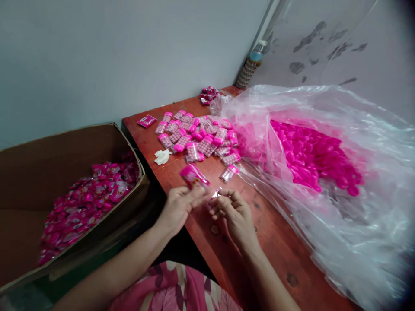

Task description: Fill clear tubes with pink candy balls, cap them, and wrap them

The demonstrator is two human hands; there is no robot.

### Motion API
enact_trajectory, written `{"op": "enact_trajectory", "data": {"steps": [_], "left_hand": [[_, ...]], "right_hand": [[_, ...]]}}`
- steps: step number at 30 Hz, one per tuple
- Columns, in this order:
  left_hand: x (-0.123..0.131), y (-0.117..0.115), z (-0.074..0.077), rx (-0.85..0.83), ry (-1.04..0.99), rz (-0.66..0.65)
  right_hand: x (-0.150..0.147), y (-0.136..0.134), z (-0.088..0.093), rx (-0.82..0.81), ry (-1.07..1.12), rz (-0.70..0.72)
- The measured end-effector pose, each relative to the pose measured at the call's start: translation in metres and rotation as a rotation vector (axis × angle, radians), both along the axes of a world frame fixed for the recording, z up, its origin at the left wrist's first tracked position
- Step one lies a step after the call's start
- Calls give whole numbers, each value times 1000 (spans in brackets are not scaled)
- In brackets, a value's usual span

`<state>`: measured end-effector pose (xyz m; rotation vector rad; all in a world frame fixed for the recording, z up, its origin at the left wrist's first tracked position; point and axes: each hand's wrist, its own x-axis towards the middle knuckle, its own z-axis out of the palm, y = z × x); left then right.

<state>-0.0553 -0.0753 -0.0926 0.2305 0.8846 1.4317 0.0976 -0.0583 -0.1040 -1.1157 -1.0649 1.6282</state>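
My left hand [181, 206] is closed on a pink printed packet [192, 172], which sticks up beyond the thumb and looks smeared by motion. Close by on the right, my right hand [235, 216] pinches a small shiny, foil-like piece [215, 195]; its kind is hard to make out. Just past the hands lies a small clear container with a pink cap [228, 173]. Behind it spreads a loose heap of similar pink-capped containers [204, 140], filled with small pale pink balls.
A cardboard box [144, 175] at the left holds many pink packets [94, 196]. On the red tabletop [275, 255], a large clear plastic bag [366, 242] holds pink caps [308, 151]. White scrap [162, 157], a flat packet [147, 121] and a bottle [249, 71] are farther back.
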Motion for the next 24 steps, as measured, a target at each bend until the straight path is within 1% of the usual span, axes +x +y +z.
{"op": "enact_trajectory", "data": {"steps": [3, 4, 5, 6, 8, 9, 10, 11, 12, 15, 19, 22, 24], "left_hand": [[-30, 2, 6, 158, 100, 284], [-35, 3, 5, 187, 180, 334], [-36, 3, 2, 199, 284, 325], [-33, 3, -1, 211, 409, 263], [-16, 4, -12, 256, 660, 25], [-5, 4, -19, 307, 769, -95], [6, 5, -25, 362, 860, -187], [15, 6, -31, 408, 926, -247], [23, 7, -36, 432, 967, -280], [32, 10, -45, 410, 965, -297], [32, 10, -46, 359, 900, -283], [34, 9, -47, 391, 921, -284], [35, 8, -48, 425, 938, -272]], "right_hand": [[20, 5, 3, 49, -74, -70], [29, 6, 2, 62, -108, -103], [37, 6, 1, 68, -145, -136], [44, 6, 0, 68, -182, -161], [54, 3, -4, 56, -241, -182], [57, 1, -6, 49, -261, -178], [58, -2, -8, 46, -274, -171], [59, -4, -9, 47, -287, -160], [59, -7, -11, 51, -300, -147], [57, -11, -13, 72, -347, -115], [54, -12, -16, 97, -380, -92], [53, -10, -18, 148, -429, -88], [51, -9, -20, 165, -462, -115]]}}
